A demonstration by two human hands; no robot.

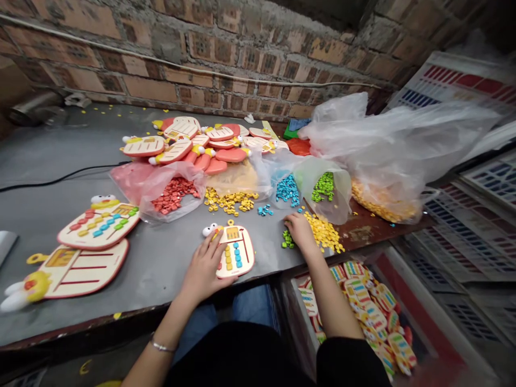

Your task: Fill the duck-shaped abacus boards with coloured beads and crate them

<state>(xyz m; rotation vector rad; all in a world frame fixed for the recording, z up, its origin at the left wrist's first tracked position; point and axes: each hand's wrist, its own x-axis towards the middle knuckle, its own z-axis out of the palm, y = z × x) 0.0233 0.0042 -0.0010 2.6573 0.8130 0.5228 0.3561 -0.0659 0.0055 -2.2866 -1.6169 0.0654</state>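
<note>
My left hand point(203, 263) grips a cream toy bead board point(245, 247) with a red edge and a yellow animal head, lying on the table. Its fingers lie over the left side, the thumb along the lower edge. Yellow and blue beads fill two slots; the red beads are partly covered by my fingers. The slot on the right shows no beads. My right hand point(300, 231) is down at a small pile of green beads point(287, 240), fingers bent together. What its fingertips hold, if anything, is hidden. Loose yellow beads point(325, 232) lie just right of it.
Open plastic bags spill red beads point(175, 194), yellow beads point(229, 200), blue beads point(287, 191) and green beads point(323, 186). Stacked boards point(177, 142) lie behind. Two boards point(99, 226) rest at left, one beaded. A crate point(419, 306) of beaded boards stands below right.
</note>
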